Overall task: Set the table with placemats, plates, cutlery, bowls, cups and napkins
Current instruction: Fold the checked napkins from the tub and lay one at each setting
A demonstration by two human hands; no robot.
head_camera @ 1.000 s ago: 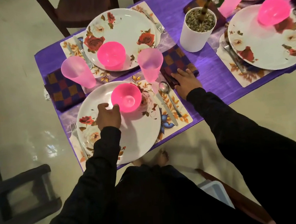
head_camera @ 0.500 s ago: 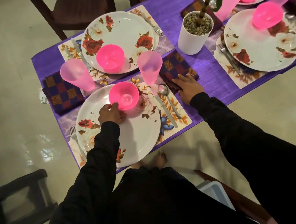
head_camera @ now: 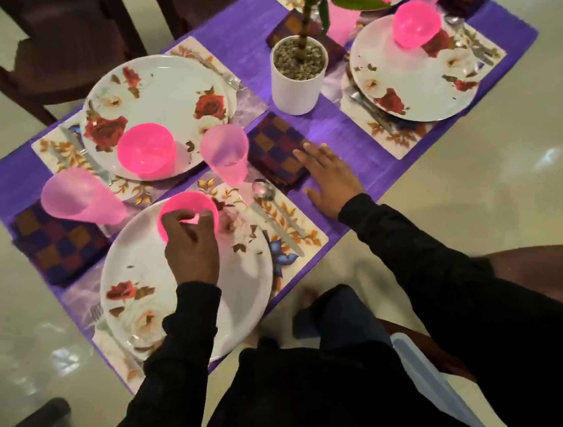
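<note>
Step in hand: seating the bowl [head_camera: 188, 210] on the plate [head_camera: 140, 261]. Left hand [head_camera: 190, 246] pinches its near rim. Right hand [head_camera: 330, 177], fingers straight, rests flat beside the napkin [head_camera: 277, 151]. Next move likely calls for centring, then release.

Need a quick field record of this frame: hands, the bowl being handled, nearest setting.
left hand: fingers curled on the rim of the pink bowl
right hand: flat, fingers straight, on the edge of the checked napkin and the purple tablecloth
bowl location: on the near plate
cup: pink cup upright beside the napkin
cutlery: spoon right of the plate
</note>
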